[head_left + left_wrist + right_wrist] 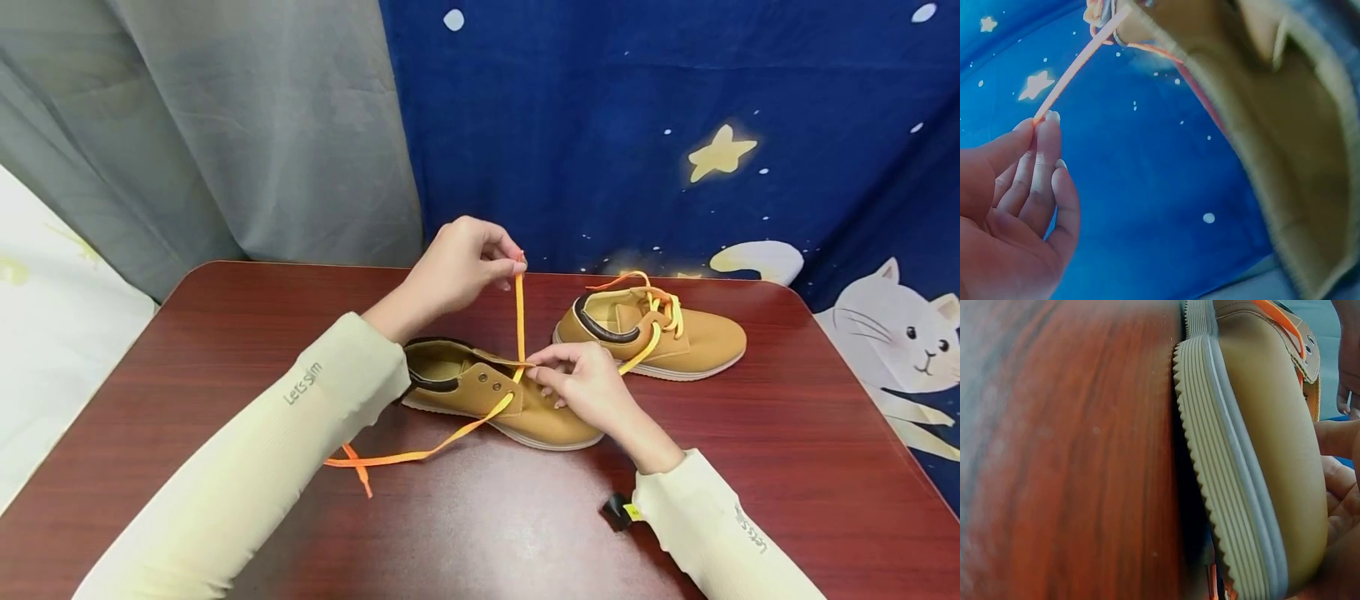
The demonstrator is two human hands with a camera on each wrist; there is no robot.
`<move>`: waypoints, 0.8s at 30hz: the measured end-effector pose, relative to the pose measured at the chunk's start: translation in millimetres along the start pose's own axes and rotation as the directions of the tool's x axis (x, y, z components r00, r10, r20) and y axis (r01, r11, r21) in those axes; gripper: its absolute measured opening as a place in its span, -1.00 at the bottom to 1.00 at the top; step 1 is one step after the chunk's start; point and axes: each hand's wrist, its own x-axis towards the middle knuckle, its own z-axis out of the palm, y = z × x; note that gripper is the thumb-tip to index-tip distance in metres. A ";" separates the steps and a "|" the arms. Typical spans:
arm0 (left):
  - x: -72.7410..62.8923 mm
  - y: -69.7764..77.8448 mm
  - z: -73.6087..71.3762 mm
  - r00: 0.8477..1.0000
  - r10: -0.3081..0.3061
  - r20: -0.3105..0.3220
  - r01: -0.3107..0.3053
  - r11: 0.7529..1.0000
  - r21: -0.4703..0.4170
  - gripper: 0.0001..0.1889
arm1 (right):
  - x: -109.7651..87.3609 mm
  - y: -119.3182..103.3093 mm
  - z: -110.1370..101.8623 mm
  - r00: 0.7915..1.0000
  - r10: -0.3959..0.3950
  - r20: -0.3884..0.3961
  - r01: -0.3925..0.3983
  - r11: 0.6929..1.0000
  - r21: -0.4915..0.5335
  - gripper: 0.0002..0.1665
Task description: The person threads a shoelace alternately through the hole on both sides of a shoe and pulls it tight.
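A tan shoe (551, 421) sits on the table, toe to the right. A yellow-orange shoelace (521, 321) rises taut from its front eyelets to my left hand (468, 258), which pinches the orange tip between thumb and fingertips. The left wrist view shows that lace (1079, 65) stretched from the pinch towards the shoe opening (1285, 150). My right hand (581, 383) pinches the front corner of the shoe's far eyelet flap with thumb and index finger. In the right wrist view the right-hand fingers (1338, 481) are partly hidden behind the toe (1279, 456). The lace's other end (405, 457) trails left over the table.
A second tan shoe (701, 342), with its lace threaded, stands behind to the right. Near the right sleeve lies a small black object (617, 512) with a yellow tag. A grey curtain (277, 125) and a blue star-printed curtain (570, 125) hang behind the brown table (225, 333).
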 end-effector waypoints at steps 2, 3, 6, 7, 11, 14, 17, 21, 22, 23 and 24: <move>4.2 2.1 -4.4 1.000 -0.002 0.003 0.002 1.000 -0.008 -0.89 | 0.6 0.0 0.5 1.000 0.005 0.000 -0.005 1.000 0.000 -0.84; 6.0 2.9 -6.6 1.000 -0.003 0.005 0.003 1.000 -0.006 -0.90 | 0.6 -0.4 0.3 1.000 0.006 -0.001 -0.006 1.000 0.001 -0.84; 10.3 5.4 -12.3 1.000 0.002 0.013 -0.002 1.000 0.015 -0.90 | 0.6 -1.6 -0.6 1.000 0.010 -0.005 -0.010 1.000 -0.003 -0.84; 11.2 6.2 -14.1 1.000 0.001 0.012 -0.001 1.000 0.025 -0.90 | 0.4 -2.1 -0.9 1.000 0.009 -0.005 -0.009 1.000 -0.004 -0.83; 13.6 9.1 -21.3 1.000 0.005 -0.010 -0.005 1.000 0.021 -0.88 | 0.1 -2.8 -1.0 1.000 0.011 -0.004 -0.011 1.000 -0.007 -0.82; 15.3 11.9 -27.8 0.998 0.010 -0.059 -0.011 1.000 -0.016 -0.87 | 0.1 -2.8 -0.4 1.000 0.012 -0.002 -0.012 1.000 -0.006 -0.82; 16.7 15.8 -35.8 0.993 0.017 -0.113 -0.022 0.999 -0.047 -0.86 | 0.0 -3.1 0.3 1.000 0.018 -0.001 -0.018 1.000 -0.003 -0.83; 16.1 21.2 -46.4 0.986 0.029 -0.163 -0.041 0.997 -0.070 -0.83 | 0.1 -2.8 0.8 1.000 0.029 -0.005 -0.029 1.000 -0.003 -0.84; 15.7 22.3 -48.7 0.984 0.034 -0.174 -0.048 0.996 -0.075 -0.83 | 0.2 -2.6 0.9 1.000 0.031 -0.005 -0.031 1.000 -0.004 -0.83; 15.1 23.5 -50.9 0.982 0.037 -0.186 -0.052 0.996 -0.076 -0.82 | 0.3 -2.4 0.8 0.999 0.033 -0.006 -0.033 0.999 -0.004 -0.84; 14.5 24.4 -52.8 0.979 0.040 -0.199 -0.058 0.995 -0.082 -0.82 | 0.4 -2.1 0.9 0.999 0.035 -0.007 -0.035 0.999 -0.004 -0.84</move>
